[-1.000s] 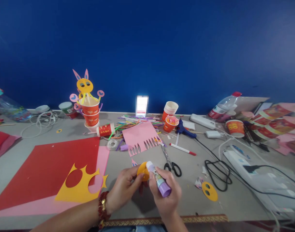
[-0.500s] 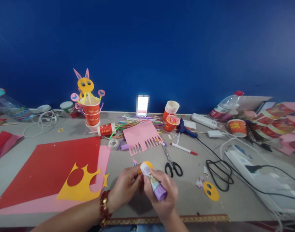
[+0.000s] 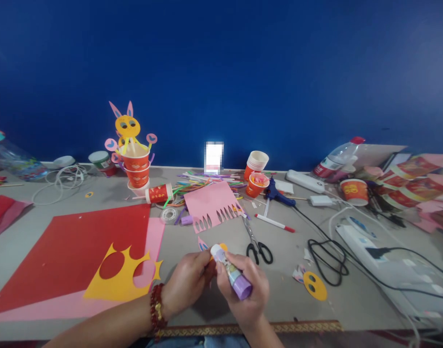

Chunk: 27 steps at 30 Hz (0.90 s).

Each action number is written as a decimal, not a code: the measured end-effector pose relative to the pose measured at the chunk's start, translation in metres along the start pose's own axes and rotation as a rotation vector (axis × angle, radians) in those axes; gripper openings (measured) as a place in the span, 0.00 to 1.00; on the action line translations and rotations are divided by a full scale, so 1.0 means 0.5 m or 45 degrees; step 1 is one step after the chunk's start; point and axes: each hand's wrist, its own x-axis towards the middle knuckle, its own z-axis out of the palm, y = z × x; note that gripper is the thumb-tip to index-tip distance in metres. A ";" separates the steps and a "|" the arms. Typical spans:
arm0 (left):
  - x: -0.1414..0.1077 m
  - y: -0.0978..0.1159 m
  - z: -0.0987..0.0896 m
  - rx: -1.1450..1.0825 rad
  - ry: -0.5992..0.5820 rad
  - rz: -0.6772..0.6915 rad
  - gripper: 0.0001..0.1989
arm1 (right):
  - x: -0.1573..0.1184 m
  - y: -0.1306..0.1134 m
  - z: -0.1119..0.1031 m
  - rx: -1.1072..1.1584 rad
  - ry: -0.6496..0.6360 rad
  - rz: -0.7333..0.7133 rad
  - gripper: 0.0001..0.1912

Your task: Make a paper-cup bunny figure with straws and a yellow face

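Observation:
My right hand [image 3: 248, 285] is wrapped round a glue stick [image 3: 231, 270] with a white top and a purple base. Its top end meets a small yellow paper piece [image 3: 223, 247], mostly hidden behind the stick and fingers. The closed fingers of my left hand [image 3: 188, 278] pinch that yellow piece by its left edge. Just beyond my hands lies a pink paper ear [image 3: 202, 243] with a blue centre. Farther out is a pink paper sheet [image 3: 211, 205] with a row of cuts along its near edge. Scissors [image 3: 258, 246] with black handles lie to the right.
Red paper [image 3: 80, 251] and yellow paper with round holes [image 3: 116, 282] lie left. A rabbit figure on stacked cups [image 3: 136, 166] stands behind. Right are a blue glue gun [image 3: 278, 194], a yellow paper face [image 3: 315, 285], a black cable [image 3: 325, 261] and a white power strip [image 3: 374, 261].
The glue stick's top has shifted slightly over the yellow piece, covering more of it. The whole view has moved a little; the other things lie as before.

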 end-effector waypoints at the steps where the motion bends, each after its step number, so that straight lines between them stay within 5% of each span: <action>1: 0.001 0.000 0.000 0.010 -0.006 0.001 0.08 | 0.000 0.000 0.000 -0.010 0.016 0.014 0.09; 27: -0.002 0.006 -0.004 0.103 -0.052 0.066 0.10 | 0.003 0.018 -0.014 -0.058 0.046 0.084 0.07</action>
